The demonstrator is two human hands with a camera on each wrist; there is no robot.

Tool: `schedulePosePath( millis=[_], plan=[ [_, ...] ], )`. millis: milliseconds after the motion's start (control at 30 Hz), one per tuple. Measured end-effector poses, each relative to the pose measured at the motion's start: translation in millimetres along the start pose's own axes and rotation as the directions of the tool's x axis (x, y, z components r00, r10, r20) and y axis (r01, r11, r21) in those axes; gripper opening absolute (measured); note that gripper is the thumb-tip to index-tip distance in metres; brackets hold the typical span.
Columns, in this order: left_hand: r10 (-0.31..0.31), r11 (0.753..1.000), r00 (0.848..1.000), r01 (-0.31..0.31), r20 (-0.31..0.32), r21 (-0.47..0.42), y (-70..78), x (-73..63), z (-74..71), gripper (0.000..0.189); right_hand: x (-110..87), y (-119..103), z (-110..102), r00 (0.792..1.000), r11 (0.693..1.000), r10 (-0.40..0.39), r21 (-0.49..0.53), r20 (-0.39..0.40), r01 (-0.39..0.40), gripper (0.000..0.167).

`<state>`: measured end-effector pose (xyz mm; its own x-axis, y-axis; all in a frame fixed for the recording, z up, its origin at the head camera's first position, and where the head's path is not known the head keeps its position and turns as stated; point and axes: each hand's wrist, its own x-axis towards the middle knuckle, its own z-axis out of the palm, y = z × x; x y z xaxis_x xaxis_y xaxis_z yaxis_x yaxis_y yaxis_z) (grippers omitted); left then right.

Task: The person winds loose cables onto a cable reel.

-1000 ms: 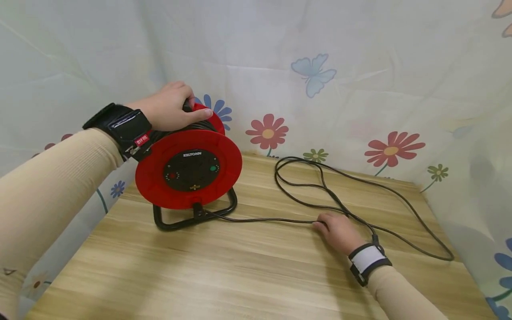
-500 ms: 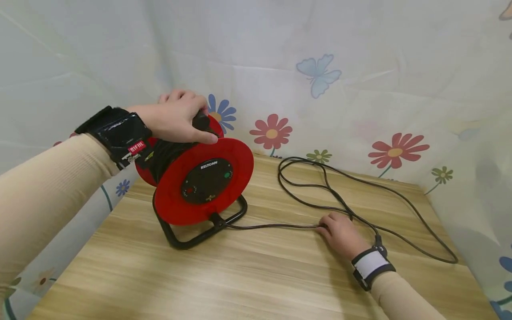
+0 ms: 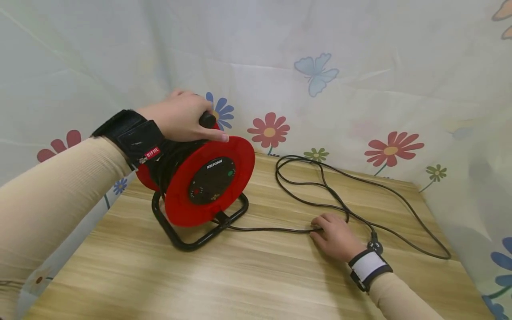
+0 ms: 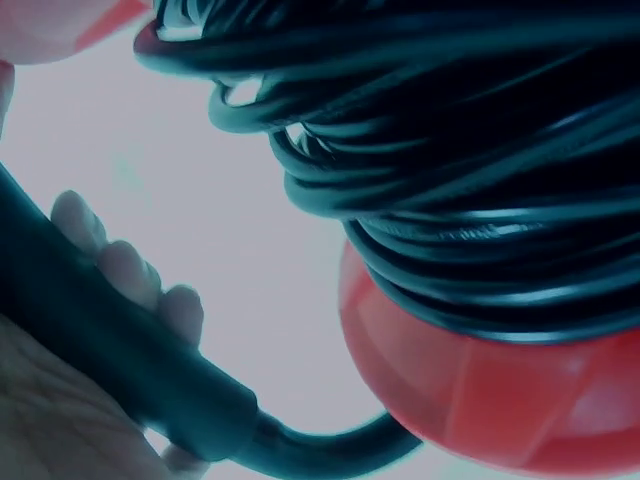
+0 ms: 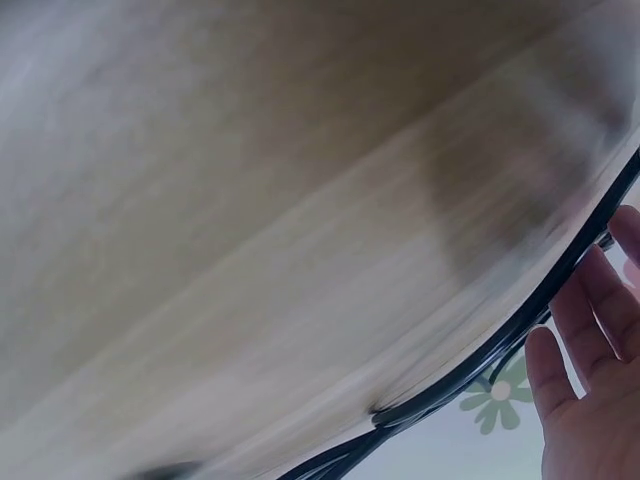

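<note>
My left hand [image 3: 182, 116] grips the black handle [image 4: 110, 320] of a red and black cable reel [image 3: 245, 162] at the table's left, its thumb reaching over the front disc. Black cable [image 4: 480, 180] lies wound in many turns between the reel's red discs. One free length of cable [image 3: 272, 230] runs from the reel's foot along the table to my right hand [image 3: 338, 238], which holds it low between thumb and index finger. In the right wrist view other fingers [image 5: 605, 300] lie nearly straight beside the cable. A black plug [image 3: 375, 245] rests by the right wrist.
Loose loops of the cable [image 3: 292, 204] spread over the right half of the wood-grain table [image 3: 256, 275]. A pale sheet [image 3: 256, 89] printed with flowers and butterflies hangs behind and at both sides. The reel stands on a black tube frame [image 3: 176, 242].
The reel has swung so its front disc faces more to the right and sits nearer, the left hand moving with it. The right hand stays on the cable; more of the plug shows.
</note>
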<state>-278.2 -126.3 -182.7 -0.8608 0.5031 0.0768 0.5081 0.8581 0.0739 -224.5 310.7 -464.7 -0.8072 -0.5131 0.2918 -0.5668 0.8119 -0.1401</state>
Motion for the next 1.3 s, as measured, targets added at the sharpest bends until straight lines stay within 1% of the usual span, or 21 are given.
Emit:
schedulePosePath(
  millis=[100, 200, 433, 667, 800, 900, 1067, 1200, 1300],
  plan=[
    [-0.031, 0.999, 0.999, 0.031, -0.011, 0.011, 7.9, 1.4, 1.5, 0.069, -0.1, -0.2, 0.1, 1.0, 1.0, 0.008, 0.007, 0.001, -0.008, 0.025],
    [-0.053, 0.999, 0.998, 0.054, -0.022, 0.008, 12.4, 1.4, 2.8, 0.07, -0.4, -0.6, 0.3, 1.0, 1.0, 0.015, 0.005, 0.014, -0.015, 0.024],
    [-0.067, 0.998, 0.997, 0.066, -0.034, -0.013, 13.6, 0.7, 4.9, 0.067, -1.0, -2.0, -0.6, 0.998, 0.999, 0.036, 0.008, 0.044, -0.036, 0.02],
    [-0.085, 0.995, 0.996, 0.084, -0.023, -0.054, 14.3, 0.4, 3.7, 0.059, -0.2, -1.7, 1.5, 0.997, 0.998, 0.057, 0.019, 0.049, -0.058, 0.014],
    [-0.079, 0.993, 0.996, 0.074, -0.044, -0.092, 14.4, 0.4, 4.7, 0.042, 0.5, -2.1, 1.9, 0.997, 0.998, 0.058, 0.018, 0.045, -0.059, 0.013],
    [-0.073, 0.992, 0.995, 0.066, -0.062, -0.109, 14.9, -0.8, 5.4, 0.033, 0.9, -2.4, 1.8, 0.998, 0.999, 0.052, 0.014, 0.047, -0.052, 0.014],
    [-0.07, 0.99, 0.995, 0.06, -0.072, -0.126, 15.1, -2.0, 5.9, 0.031, -0.6, -0.9, 3.3, 0.999, 0.999, 0.035, 0.011, 0.037, -0.035, 0.014],
    [-0.06, 0.99, 0.996, 0.05, -0.072, -0.128, 16.4, -0.1, 5.8, 0.029, -2.7, 3.2, 4.0, 0.999, 0.999, 0.036, 0.01, 0.011, -0.036, 0.015],
    [-0.049, 0.992, 0.997, 0.041, -0.066, -0.119, 17.2, 2.1, 5.7, 0.027, -3.6, 4.5, 2.3, 0.999, 0.999, 0.041, 0.012, 0.005, -0.041, 0.015]
  ],
)
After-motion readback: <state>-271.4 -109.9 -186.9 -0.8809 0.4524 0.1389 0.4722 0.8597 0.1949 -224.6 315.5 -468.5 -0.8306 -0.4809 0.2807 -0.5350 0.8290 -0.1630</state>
